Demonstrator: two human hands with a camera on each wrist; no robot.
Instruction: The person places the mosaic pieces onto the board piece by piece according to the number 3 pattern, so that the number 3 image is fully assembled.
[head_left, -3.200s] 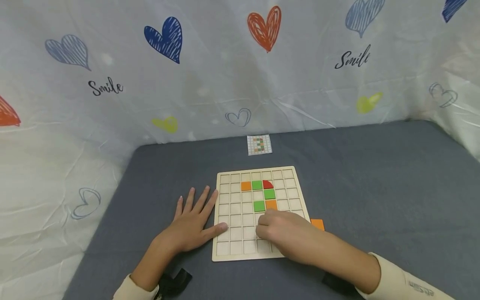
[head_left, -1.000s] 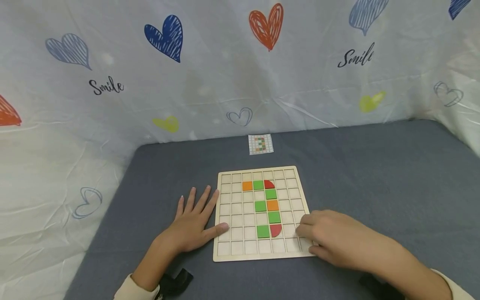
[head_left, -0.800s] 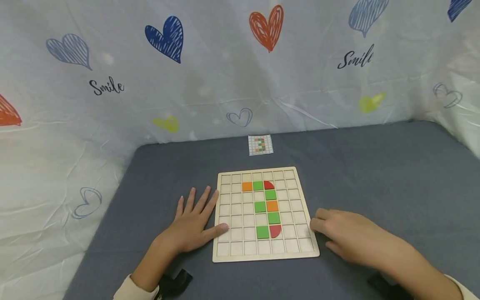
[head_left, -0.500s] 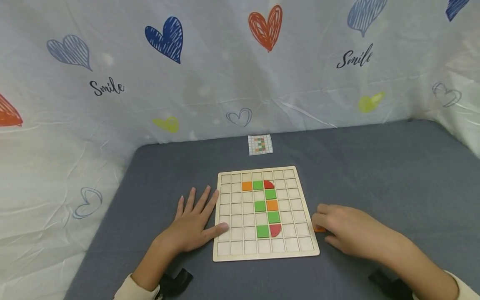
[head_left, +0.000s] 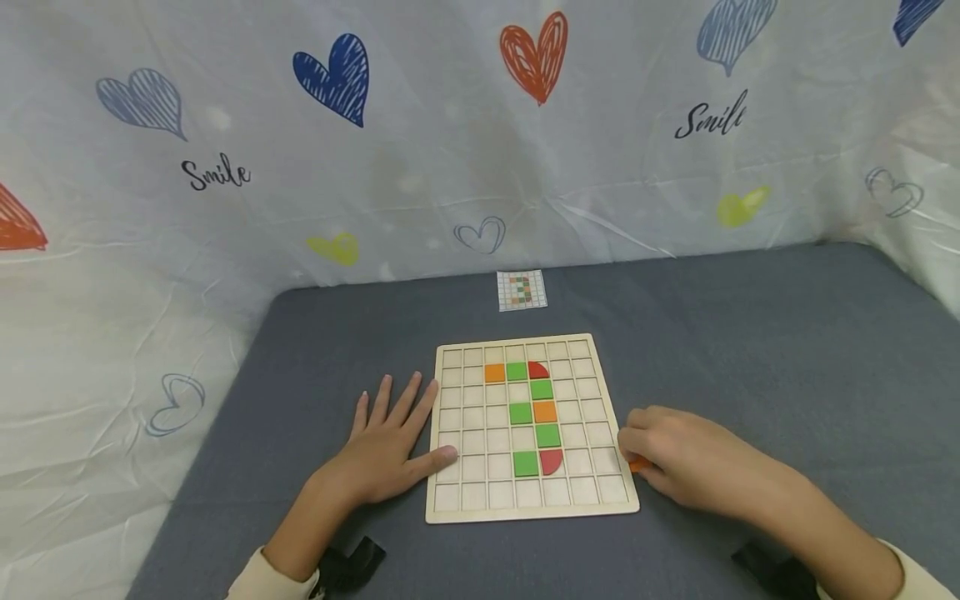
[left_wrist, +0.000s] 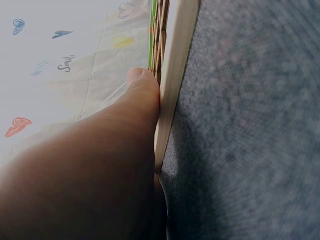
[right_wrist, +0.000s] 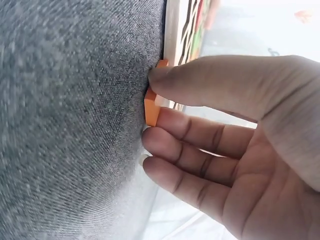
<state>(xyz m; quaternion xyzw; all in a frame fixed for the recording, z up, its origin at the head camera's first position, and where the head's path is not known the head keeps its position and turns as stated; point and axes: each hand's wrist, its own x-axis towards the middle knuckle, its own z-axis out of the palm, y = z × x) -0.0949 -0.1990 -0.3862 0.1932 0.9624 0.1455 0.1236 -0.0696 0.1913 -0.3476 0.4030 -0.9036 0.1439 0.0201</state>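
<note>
A pale wooden grid board (head_left: pixel 468 472) lies on the dark grey cloth, with several green, orange and red tiles set in its squares. My left hand (head_left: pixel 382 457) is spread flat at the board's left side, thumb resting on its edge; the left wrist view shows that thumb against the rim. Just off the board's right edge, my right hand (head_left: pixel 693 458) pinches an orange square tile (right_wrist: pixel 151 107) between thumb and fingers. Most of that tile is covered by the hand in the head view; the right wrist view shows its side close to the cloth.
Behind the board lies a small printed card (head_left: pixel 522 290) with a coloured grid pattern. A white curtain (head_left: pixel 420 150) with hearts hangs along the back and left of the table (head_left: pixel 750 350). Black straps sit by both wrists.
My right hand has left the board's middle, where a green square and a red quarter-round tile now show lower down, and has taken hold of the orange tile at the right. The left hand stays.
</note>
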